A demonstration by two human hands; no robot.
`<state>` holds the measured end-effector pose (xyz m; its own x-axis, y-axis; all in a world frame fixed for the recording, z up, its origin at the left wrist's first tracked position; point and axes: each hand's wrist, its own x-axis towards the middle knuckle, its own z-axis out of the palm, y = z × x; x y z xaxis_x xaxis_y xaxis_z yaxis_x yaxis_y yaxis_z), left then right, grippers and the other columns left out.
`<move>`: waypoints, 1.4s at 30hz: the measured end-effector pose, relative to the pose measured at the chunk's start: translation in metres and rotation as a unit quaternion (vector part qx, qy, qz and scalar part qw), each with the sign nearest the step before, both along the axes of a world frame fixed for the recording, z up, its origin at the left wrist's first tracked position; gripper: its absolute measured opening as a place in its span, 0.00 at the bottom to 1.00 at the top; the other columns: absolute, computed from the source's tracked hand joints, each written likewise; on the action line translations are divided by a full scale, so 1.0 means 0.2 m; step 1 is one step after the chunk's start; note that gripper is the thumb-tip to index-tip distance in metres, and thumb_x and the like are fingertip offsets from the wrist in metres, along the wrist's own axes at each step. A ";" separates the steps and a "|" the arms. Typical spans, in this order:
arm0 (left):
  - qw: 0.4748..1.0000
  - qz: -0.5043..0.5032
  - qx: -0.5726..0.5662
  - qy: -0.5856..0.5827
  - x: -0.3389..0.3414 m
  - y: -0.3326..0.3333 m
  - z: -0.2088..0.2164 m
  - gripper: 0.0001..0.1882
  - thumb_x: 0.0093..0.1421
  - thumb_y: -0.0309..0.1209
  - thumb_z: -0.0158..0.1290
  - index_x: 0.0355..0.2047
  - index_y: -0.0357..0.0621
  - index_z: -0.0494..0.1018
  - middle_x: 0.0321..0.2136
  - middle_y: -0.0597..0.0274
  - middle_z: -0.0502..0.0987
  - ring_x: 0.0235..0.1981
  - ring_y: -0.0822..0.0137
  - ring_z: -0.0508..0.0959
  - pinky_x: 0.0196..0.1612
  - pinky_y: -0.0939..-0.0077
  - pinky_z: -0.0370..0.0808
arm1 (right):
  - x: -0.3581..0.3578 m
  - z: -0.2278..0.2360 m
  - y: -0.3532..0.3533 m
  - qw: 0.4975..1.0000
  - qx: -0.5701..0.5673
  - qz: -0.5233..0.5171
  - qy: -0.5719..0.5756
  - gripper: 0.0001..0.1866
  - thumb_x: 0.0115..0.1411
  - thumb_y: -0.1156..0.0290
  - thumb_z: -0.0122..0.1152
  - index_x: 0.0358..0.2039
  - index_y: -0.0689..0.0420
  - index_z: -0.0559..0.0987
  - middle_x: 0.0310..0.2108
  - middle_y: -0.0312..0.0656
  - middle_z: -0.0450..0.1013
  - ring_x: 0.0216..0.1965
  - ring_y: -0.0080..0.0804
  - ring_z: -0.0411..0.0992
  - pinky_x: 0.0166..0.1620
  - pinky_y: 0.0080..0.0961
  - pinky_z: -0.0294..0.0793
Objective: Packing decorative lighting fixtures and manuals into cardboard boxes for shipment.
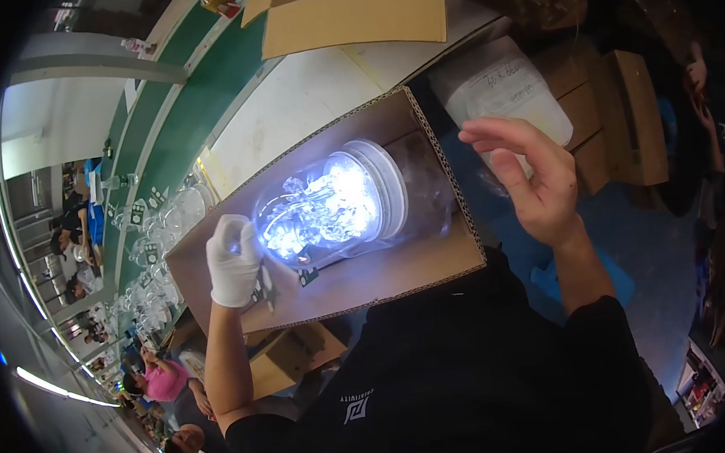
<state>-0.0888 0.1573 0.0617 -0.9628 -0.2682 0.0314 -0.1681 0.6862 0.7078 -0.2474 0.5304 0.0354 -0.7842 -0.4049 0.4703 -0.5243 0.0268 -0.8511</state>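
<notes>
A clear dome-shaped lamp [315, 204] glows bright white inside an open cardboard box [383, 287] in front of me. It lies on its side, its pale round base [387, 188] toward the right, with clear plastic film around that end. At the dome's left end is my left hand [233, 262] in a white glove, its fingers curled closed; what they hold, if anything, is hidden. A small dark green tag [308, 276] hangs below the dome. My bare right hand [538, 184] is raised beyond the box's right edge, fingers stretched and thumb apart, holding nothing.
More clear domes with tags [153, 256] stand on the green bench at left. Another open carton [354, 18] sits at the far side on the pale tabletop [288, 98]. A white wrapped package [508, 93] and cartons [634, 118] are at right. Other people [166, 380] work at lower left.
</notes>
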 end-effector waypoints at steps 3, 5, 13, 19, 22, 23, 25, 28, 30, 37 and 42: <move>0.988 -0.091 -0.127 -0.002 -0.04 0.06 0.03 0.04 0.60 0.24 0.58 0.31 0.39 0.73 0.21 0.56 0.76 0.21 0.65 0.78 0.27 0.74 0.74 | -0.02 0.08 -0.09 0.990 0.087 -0.006 0.110 0.13 0.61 0.81 0.60 0.48 0.63 0.78 0.45 0.49 0.78 0.44 0.43 0.78 0.46 0.31 0.79; 0.977 -0.148 -0.149 -0.027 -0.05 0.09 0.05 0.05 0.57 0.25 0.60 0.31 0.41 0.73 0.22 0.53 0.77 0.23 0.54 0.80 0.27 0.67 0.75 | -0.03 0.12 -0.17 0.972 0.159 0.042 0.168 0.13 0.60 0.78 0.61 0.45 0.65 0.78 0.46 0.48 0.76 0.47 0.46 0.76 0.46 0.35 0.79; 0.925 -0.327 -0.188 0.043 -0.04 0.19 -0.08 0.09 0.57 0.28 0.61 0.28 0.43 0.70 0.21 0.56 0.75 0.23 0.52 0.78 0.27 0.60 0.75 | -0.15 0.03 -0.99 0.532 0.749 0.377 0.116 0.14 0.56 0.75 0.58 0.42 0.62 0.84 0.46 0.53 0.79 0.47 0.47 0.79 0.46 0.41 0.78; 0.875 -0.418 -0.236 0.058 0.02 0.24 -0.11 0.12 0.50 0.33 0.58 0.31 0.45 0.67 0.21 0.57 0.73 0.22 0.57 0.80 0.23 0.62 0.77 | -0.37 -0.70 -0.93 0.571 0.613 0.544 -0.051 0.15 0.55 0.71 0.60 0.43 0.59 0.84 0.47 0.51 0.79 0.48 0.47 0.78 0.48 0.41 0.77; 0.878 -0.422 -0.221 0.049 0.02 0.25 -0.16 0.13 0.50 0.32 0.58 0.32 0.44 0.67 0.22 0.56 0.74 0.22 0.57 0.80 0.22 0.63 0.77 | -0.19 -0.85 -0.94 0.518 0.784 0.342 0.023 0.18 0.53 0.67 0.62 0.44 0.55 0.85 0.49 0.47 0.79 0.51 0.45 0.77 0.51 0.41 0.75; 0.881 -0.418 -0.214 0.057 0.03 0.24 -0.17 0.10 0.52 0.31 0.56 0.32 0.44 0.68 0.21 0.56 0.74 0.21 0.56 0.80 0.21 0.62 0.77 | -0.18 -0.77 -0.96 0.514 0.784 0.346 0.032 0.18 0.53 0.67 0.62 0.44 0.55 0.85 0.49 0.47 0.79 0.51 0.45 0.77 0.51 0.41 0.75; 0.885 -0.406 -0.221 0.055 0.05 0.24 -0.17 0.09 0.53 0.30 0.56 0.32 0.45 0.68 0.20 0.56 0.74 0.21 0.56 0.79 0.21 0.62 0.76 | -0.16 -0.69 -0.93 0.447 0.817 0.365 -0.016 0.20 0.51 0.69 0.62 0.46 0.55 0.84 0.51 0.48 0.78 0.52 0.43 0.77 0.52 0.38 0.75; 0.887 -0.397 -0.230 0.055 0.04 0.25 -0.18 0.06 0.55 0.30 0.54 0.31 0.45 0.69 0.19 0.56 0.74 0.19 0.55 0.79 0.21 0.60 0.76 | -0.16 -0.72 -0.87 0.494 0.802 0.337 -0.022 0.21 0.49 0.68 0.65 0.46 0.53 0.85 0.51 0.45 0.78 0.51 0.43 0.77 0.52 0.37 0.76; 0.883 -0.401 -0.239 0.050 0.03 0.27 -0.18 0.06 0.55 0.30 0.54 0.31 0.45 0.69 0.19 0.56 0.74 0.20 0.55 0.80 0.21 0.60 0.76 | -0.20 -0.77 -0.81 0.518 0.772 0.367 -0.040 0.20 0.49 0.67 0.66 0.45 0.53 0.85 0.50 0.45 0.78 0.50 0.43 0.77 0.51 0.37 0.76; 0.882 -0.403 -0.244 0.015 0.04 0.28 -0.21 0.07 0.56 0.31 0.54 0.32 0.46 0.69 0.21 0.54 0.75 0.22 0.54 0.80 0.23 0.60 0.77 | -0.44 -0.99 -0.84 0.568 0.653 0.494 -0.083 0.18 0.50 0.65 0.67 0.43 0.52 0.86 0.47 0.44 0.80 0.47 0.44 0.79 0.48 0.39 0.78; 0.875 -0.443 -0.196 0.001 -0.06 0.35 -0.19 0.04 0.60 0.30 0.50 0.33 0.45 0.69 0.18 0.57 0.76 0.19 0.56 0.80 0.20 0.60 0.76 | -0.68 -1.09 -0.64 0.587 0.574 0.553 -0.141 0.17 0.51 0.63 0.68 0.42 0.52 0.86 0.45 0.43 0.81 0.45 0.44 0.80 0.45 0.40 0.79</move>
